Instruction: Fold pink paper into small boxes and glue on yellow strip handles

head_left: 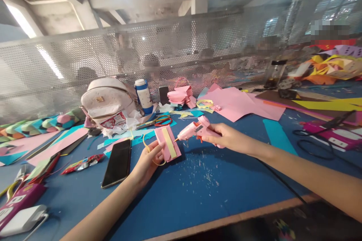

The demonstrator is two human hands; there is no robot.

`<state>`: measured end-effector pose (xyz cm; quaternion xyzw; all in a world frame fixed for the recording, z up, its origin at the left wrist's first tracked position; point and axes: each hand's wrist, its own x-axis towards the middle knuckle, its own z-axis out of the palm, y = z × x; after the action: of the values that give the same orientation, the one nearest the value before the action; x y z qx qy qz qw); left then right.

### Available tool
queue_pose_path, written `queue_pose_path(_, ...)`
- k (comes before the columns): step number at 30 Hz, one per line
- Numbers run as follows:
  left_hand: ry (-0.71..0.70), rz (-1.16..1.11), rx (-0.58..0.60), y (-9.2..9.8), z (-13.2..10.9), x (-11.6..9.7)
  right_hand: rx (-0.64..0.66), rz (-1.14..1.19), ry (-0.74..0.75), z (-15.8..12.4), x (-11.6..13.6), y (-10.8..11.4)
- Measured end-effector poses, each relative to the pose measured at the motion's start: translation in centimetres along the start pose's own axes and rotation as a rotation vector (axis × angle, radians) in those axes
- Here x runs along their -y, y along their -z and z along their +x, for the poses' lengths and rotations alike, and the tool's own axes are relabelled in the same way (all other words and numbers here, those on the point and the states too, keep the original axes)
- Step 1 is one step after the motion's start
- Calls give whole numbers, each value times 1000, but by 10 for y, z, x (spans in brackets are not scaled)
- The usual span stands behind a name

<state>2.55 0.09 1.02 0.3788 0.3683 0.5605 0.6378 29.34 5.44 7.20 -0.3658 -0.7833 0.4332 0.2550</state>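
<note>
My left hand [147, 160] is closed on a small pink paper piece [161, 135] with a pale yellow strip [169, 144] down its front. A thin yellow paper loop [145, 142] hangs from its side, round my fingers. In my right hand [226, 135] is a pink glue gun [189, 131], my fingers wrapped round its handle. Its nozzle points left and sits at the right edge of the pink piece; I cannot tell whether it touches. A dark cord [279, 179] runs from below my right hand to the table's front edge.
A black phone [117, 163] lies beside my left wrist. Red-handled scissors [162, 120], paper scraps and pink sheets [234, 101] lie behind. A white backpack [109, 99] and bottle [143, 96] stand before a perforated metal screen [169, 45]. Power strips [333, 135] lie at the sides.
</note>
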Motion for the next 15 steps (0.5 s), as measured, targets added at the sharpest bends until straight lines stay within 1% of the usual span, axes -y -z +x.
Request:
queue_pose_path(3, 2, 14, -2, 0, 0, 0, -10, 3, 50, 6, -4, -5)
queue_pose_path(7, 6, 12, 6, -1, 0, 0, -15, 11, 90, 10, -4, -6)
queue_pose_path(12, 6, 12, 14, -2, -1, 0, -62, -117, 153, 9, 1, -9)
queue_pose_path(15, -2, 24, 30, -2, -1, 0, -58, -153, 146, 5, 7, -13)
